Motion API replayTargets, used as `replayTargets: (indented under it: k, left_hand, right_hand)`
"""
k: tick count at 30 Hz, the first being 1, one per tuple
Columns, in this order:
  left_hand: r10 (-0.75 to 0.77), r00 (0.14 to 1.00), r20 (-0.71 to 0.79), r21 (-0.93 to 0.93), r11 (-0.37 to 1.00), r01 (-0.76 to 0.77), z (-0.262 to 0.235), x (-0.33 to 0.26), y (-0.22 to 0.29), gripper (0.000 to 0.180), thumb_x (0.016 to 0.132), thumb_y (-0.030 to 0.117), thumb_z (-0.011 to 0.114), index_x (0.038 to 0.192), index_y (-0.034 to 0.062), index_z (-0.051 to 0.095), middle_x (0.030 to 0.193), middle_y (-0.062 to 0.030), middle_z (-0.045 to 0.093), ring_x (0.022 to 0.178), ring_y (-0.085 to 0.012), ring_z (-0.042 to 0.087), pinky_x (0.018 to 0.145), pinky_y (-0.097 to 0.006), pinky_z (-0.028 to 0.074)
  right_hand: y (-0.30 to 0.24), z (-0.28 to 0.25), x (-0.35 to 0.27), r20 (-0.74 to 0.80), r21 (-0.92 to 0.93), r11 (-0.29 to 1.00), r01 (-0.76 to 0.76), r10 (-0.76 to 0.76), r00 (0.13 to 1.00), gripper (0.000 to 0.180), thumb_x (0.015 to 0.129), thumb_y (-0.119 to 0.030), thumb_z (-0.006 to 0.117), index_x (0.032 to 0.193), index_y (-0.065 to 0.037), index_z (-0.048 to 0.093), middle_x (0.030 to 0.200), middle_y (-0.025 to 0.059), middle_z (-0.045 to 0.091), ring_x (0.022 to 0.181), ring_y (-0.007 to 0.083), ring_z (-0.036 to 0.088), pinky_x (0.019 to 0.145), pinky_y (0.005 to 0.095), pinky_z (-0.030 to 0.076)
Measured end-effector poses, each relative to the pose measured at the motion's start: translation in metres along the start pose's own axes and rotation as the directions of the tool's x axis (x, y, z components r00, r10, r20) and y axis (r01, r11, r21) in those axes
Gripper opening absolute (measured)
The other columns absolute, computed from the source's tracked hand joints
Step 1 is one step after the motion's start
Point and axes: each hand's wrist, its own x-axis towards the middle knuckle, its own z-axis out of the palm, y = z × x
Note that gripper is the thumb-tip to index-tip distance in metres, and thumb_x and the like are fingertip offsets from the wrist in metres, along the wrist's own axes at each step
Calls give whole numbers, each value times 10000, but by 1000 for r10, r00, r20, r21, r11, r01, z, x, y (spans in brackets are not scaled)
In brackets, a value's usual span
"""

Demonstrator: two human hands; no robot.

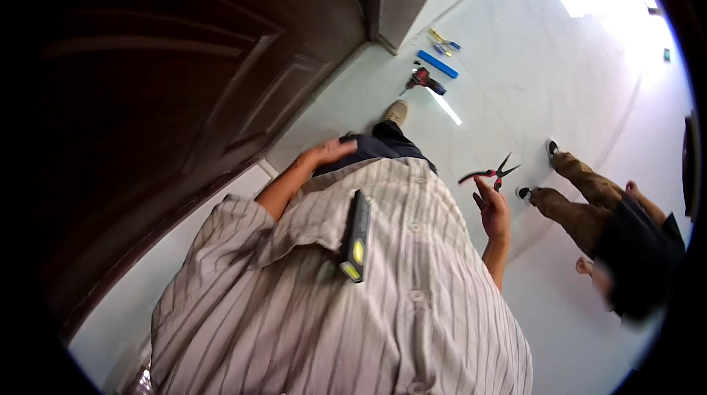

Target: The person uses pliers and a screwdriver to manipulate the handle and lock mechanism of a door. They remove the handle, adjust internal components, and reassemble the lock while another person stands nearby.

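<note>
Pliers (489, 172), red-handled, sit in the right hand (492, 211), pinched at one handle by the fingers (482, 190) with the rest of the palm loose and open, so the tool pokes up and away from the fingertips with its nose spread. The left hand (328, 153) lies flat against the hip, fingers relaxed and grasping nothing, just beside the dark door (184, 100) that fills that side. From where I stand this looks like the moment of getting a tool in hand before any work at the door; the grip is a light carrying pinch, not a working one. To my eye the next move calls for rolling both handles into the palm so the pliers can be squeezed, and for turning toward whatever needs gripping. Well beyond the fingertips, on the white floor (530, 63), lie a drill (425, 80), a blue bar (437, 64) and some small bits (444, 42) near the door frame, all out of reach without a step and a bend. A black flashlight (356, 236) hangs down the striped shirt (331, 306), between the two hands. Off past the right hand another person (604, 218) crouches on the floor, well apart from the pliers.
</note>
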Motion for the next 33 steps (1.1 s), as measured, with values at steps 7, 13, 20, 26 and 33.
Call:
replayTargets:
  k: [7, 13, 20, 26, 33]
  left_hand:
    - [-148, 988, 39, -125, 981, 151, 13, -119, -19, 770, 924, 606, 487, 1470, 74, 386, 1492, -197, 386, 1369, -312, 386, 1091, -377, 328]
    - [30, 965, -262, -54, 997, -45, 32, -197, -11, 495, 974, 368, 507, 1421, 155, 489, 1465, -218, 413, 1353, -300, 409, 1093, -352, 330]
    - [-25, 1000, 6, 73, 997, 24, 53, -53, -119, 837, 764, 643, 544, 1350, 46, 524, 1470, -192, 428, 1355, -328, 411, 1086, -403, 343]
    - [123, 972, -202, 116, 988, -101, 85, -53, -100, 453, 825, 392, 497, 1093, 58, 648, 1197, -204, 621, 1136, -378, 564, 942, -444, 446]
    - [252, 904, -345, 74, 968, -241, 146, -35, -90, 479, 980, 416, 364, 1232, 78, 592, 1289, -165, 582, 1198, -350, 547, 1014, -407, 427]
  right_hand:
    - [-16, 49, -35, 70, -207, 955, -212, 231, 970, 336, 797, -94, 613, 1096, 43, 681, 1081, 38, 669, 940, 83, 557, 847, 224, 421]
    - [124, 128, 10, 0, -660, 716, -227, 303, 953, 211, 822, -239, 652, 834, -31, 682, 699, -25, 583, 653, 99, 504, 620, 269, 410]
    - [130, 100, 7, -213, -295, 947, -122, 60, 975, 285, 893, -235, 608, 1051, 2, 609, 933, 93, 677, 817, 209, 682, 687, 318, 538]
    - [132, 33, 1, -498, -528, 742, -413, 123, 858, 445, 864, -429, 646, 921, 11, 623, 802, 101, 656, 678, 184, 622, 587, 330, 486]
    - [134, -53, 33, -319, -901, 224, -370, 234, 918, 542, 876, -536, 590, 857, 6, 603, 749, 109, 639, 642, 197, 617, 567, 340, 488]
